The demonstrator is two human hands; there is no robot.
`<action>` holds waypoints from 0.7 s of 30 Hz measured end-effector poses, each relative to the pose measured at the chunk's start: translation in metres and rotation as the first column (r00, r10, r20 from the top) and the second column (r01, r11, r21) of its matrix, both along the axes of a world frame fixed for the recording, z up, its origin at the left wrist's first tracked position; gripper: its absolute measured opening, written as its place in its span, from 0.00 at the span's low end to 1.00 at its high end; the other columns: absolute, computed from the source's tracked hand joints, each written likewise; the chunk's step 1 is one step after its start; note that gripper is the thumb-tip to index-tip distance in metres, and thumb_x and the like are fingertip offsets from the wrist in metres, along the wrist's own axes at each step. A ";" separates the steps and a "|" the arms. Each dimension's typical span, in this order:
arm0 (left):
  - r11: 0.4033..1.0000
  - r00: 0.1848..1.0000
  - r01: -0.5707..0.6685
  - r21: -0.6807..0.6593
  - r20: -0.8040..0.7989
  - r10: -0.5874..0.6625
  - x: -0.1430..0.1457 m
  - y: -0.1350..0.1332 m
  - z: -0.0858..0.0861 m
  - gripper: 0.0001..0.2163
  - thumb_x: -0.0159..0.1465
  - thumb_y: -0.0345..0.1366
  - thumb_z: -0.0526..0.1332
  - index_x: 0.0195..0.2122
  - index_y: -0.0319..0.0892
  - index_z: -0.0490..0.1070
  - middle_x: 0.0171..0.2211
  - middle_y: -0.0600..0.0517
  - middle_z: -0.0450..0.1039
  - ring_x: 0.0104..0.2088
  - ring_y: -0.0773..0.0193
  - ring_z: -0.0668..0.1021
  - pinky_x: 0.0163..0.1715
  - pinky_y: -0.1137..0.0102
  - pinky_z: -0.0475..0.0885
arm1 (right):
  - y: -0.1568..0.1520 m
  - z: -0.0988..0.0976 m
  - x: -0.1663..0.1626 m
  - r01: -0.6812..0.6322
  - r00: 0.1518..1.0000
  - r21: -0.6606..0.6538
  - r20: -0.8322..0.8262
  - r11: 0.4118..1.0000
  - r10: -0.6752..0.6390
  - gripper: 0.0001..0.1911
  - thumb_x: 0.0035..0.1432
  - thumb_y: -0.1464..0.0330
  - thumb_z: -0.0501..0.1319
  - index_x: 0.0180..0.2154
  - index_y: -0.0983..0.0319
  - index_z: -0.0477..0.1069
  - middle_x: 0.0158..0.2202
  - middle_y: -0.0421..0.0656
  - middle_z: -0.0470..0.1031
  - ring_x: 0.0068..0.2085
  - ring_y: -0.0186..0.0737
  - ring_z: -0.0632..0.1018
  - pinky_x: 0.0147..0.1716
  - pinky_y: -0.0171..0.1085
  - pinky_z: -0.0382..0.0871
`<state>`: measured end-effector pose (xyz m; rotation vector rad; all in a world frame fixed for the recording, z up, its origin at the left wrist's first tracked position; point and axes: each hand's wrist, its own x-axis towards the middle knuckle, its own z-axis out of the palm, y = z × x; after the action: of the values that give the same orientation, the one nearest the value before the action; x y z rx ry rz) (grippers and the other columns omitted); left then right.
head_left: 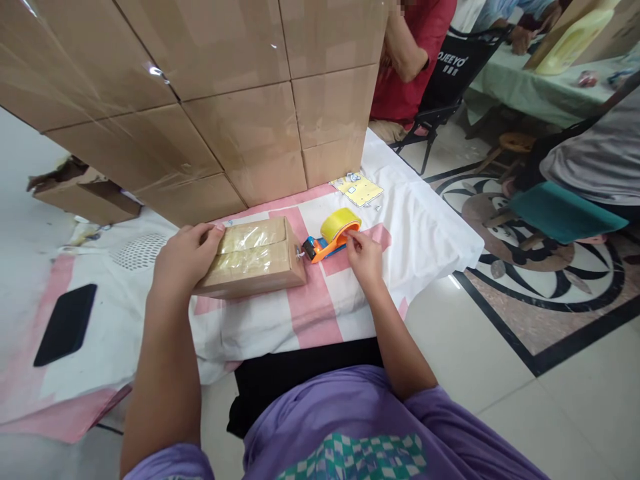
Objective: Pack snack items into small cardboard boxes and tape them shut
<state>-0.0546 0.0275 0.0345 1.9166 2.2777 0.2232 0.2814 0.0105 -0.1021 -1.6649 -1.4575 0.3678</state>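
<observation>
A small cardboard box (285,267) lies on the cloth-covered table in front of me, with shiny clear tape along its top. My left hand (186,257) grips the box's left end, thumb on the top; its other fingers are partly hidden. Just right of the box is an orange and blue tape dispenser (325,251) carrying a roll of yellowish tape (340,221). My right hand (366,259) pinches the dispenser at its right side, fingers closed. The dispenser's front end sits close to the box's right end.
Stacked taped cartons (240,133) form a wall behind the box. A yellow patterned sheet (363,190) lies at the back right, a black phone-like slab (66,325) at the left. An opened carton (85,197) stands far left. People sit near a black chair (443,73) on the right.
</observation>
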 end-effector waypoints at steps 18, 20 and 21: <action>1.000 0.999 0.010 0.027 0.036 -0.011 -0.006 0.001 -0.004 0.27 0.72 0.53 0.46 0.56 0.43 0.77 0.57 0.40 0.75 0.57 0.44 0.76 0.58 0.51 0.70 | -0.019 0.009 -0.073 -0.474 0.877 0.137 0.163 0.870 0.452 0.10 0.70 0.70 0.58 0.47 0.59 0.78 0.47 0.45 0.84 0.46 0.44 0.84 0.43 0.39 0.75; 0.999 0.998 0.009 0.041 0.061 -0.011 -0.010 0.001 -0.004 0.27 0.72 0.53 0.46 0.56 0.43 0.77 0.57 0.41 0.76 0.57 0.45 0.75 0.59 0.52 0.69 | -0.019 0.008 -0.073 -0.486 0.873 0.169 0.153 0.858 0.464 0.10 0.71 0.69 0.58 0.48 0.59 0.78 0.46 0.45 0.84 0.44 0.43 0.84 0.42 0.38 0.74; 0.999 0.998 0.010 0.046 0.069 -0.014 -0.012 0.001 -0.004 0.27 0.72 0.53 0.46 0.56 0.43 0.77 0.57 0.41 0.76 0.57 0.45 0.75 0.59 0.52 0.69 | -0.020 0.008 -0.072 -0.503 0.864 0.177 0.149 0.846 0.482 0.10 0.72 0.68 0.58 0.48 0.59 0.77 0.46 0.45 0.84 0.43 0.42 0.84 0.41 0.38 0.74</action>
<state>-0.0666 0.0281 0.0300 1.9125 2.2350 0.3383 0.2090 -0.0094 -0.0939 -1.1352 -1.9302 0.3965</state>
